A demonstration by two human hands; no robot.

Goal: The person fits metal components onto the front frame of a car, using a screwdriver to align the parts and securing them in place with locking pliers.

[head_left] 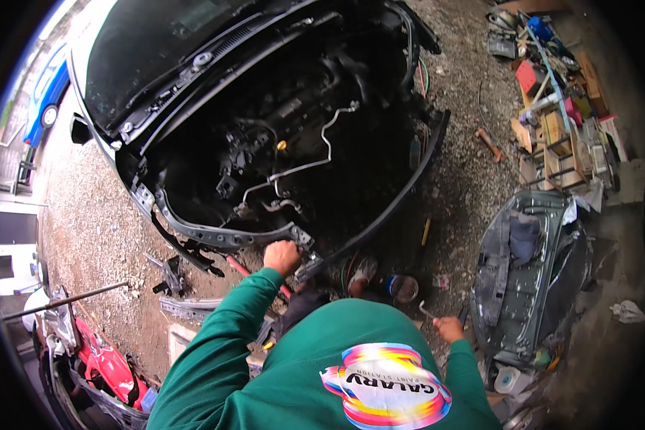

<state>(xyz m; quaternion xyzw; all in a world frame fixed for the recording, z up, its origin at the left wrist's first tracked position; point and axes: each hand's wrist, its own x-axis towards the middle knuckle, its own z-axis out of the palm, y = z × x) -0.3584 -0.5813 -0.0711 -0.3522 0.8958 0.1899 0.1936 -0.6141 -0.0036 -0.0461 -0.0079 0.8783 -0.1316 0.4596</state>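
Observation:
A black car with its front end stripped fills the upper middle, its engine bay (287, 129) exposed. My left hand (283, 256) is closed at the front metal support (258, 236), beside the corner bracket (302, 236); what its fingers grip is hidden. A curved black front crossbar (394, 204) runs up to the right from there. My right hand (448, 330) is out at the lower right, away from the car, closed on a bent metal tool (430, 312).
Gravel ground (451, 186) surrounds the car. A grey removed panel (530, 279) lies at right, below piled scrap (552, 129). Red body parts (107, 358), a long metal bar (86, 297) and a plastic jug (403, 288) lie nearby. A blue car (43, 107) stands at upper left.

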